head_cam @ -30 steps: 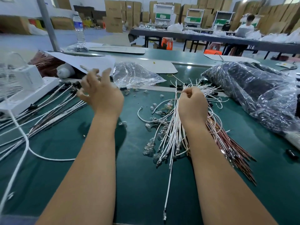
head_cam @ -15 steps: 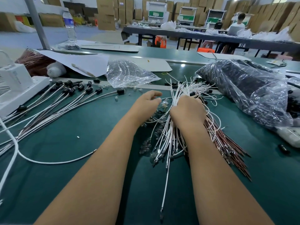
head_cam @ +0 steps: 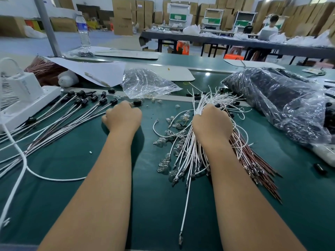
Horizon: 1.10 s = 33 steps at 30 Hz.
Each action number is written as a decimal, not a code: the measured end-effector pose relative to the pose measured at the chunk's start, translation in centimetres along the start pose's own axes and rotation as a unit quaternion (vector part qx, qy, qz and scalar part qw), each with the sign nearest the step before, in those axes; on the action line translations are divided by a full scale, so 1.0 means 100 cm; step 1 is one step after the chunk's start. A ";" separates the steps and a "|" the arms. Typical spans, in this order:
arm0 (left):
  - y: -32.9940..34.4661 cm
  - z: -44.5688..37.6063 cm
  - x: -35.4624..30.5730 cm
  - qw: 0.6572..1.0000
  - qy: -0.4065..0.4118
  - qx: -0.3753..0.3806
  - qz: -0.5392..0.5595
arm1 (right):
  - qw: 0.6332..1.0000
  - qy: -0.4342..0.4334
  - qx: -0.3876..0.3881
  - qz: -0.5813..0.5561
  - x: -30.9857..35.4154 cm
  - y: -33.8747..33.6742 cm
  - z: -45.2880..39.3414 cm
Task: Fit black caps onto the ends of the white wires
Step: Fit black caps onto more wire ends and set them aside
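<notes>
My right hand (head_cam: 212, 122) grips a thick bundle of white wires (head_cam: 188, 153) upright on the green mat; their bare ends fan out above my fist. My left hand (head_cam: 122, 116) lies at the left with its fingers curled over a capped white wire, whose black cap (head_cam: 137, 102) sticks out just past the knuckles. A row of capped white wires (head_cam: 72, 113) spreads out to its left. Loose black caps (head_cam: 197, 95) lie behind the bundle. A large plastic bag of black caps (head_cam: 281, 102) sits at the right.
Small clear bulbs (head_cam: 163, 165) are scattered between my arms. Brown wires (head_cam: 257, 165) lie under the bundle. A clear empty bag (head_cam: 145, 82), a white device (head_cam: 23, 93) with its cable (head_cam: 47, 176), papers and a water bottle (head_cam: 83, 29) stand around. One white wire (head_cam: 186, 200) trails toward me.
My left hand reached over to the bundle, then swung back left to the capped wires and curled. My right hand kept hold of the bundle.
</notes>
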<state>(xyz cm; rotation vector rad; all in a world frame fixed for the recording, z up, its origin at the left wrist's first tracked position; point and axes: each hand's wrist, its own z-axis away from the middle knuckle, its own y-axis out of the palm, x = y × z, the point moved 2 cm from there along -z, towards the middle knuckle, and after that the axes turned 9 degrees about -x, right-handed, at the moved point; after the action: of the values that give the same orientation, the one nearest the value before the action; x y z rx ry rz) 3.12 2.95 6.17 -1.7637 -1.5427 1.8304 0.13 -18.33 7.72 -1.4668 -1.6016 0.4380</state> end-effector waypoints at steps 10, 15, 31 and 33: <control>0.006 0.029 -0.038 0.952 0.282 -0.022 0.116 | 0.968 -0.132 0.006 -0.212 0.019 0.002 0.007; 0.010 0.038 -0.046 0.909 0.375 -0.005 0.179 | 0.944 -0.178 -0.027 -0.276 0.030 -0.003 0.013; 0.017 0.025 -0.034 0.957 0.278 -0.036 0.074 | 0.891 0.179 -0.291 -0.299 -0.010 -0.024 -0.005; 0.011 0.025 -0.034 0.951 0.272 -0.087 0.122 | 0.897 0.215 -0.267 -0.277 -0.018 -0.025 -0.007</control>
<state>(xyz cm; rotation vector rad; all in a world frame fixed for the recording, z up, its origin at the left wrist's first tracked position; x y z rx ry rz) 2.63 -1.31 6.98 -2.3698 -1.3354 1.1503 -1.01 -20.73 9.31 -1.2716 -1.7357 -0.6621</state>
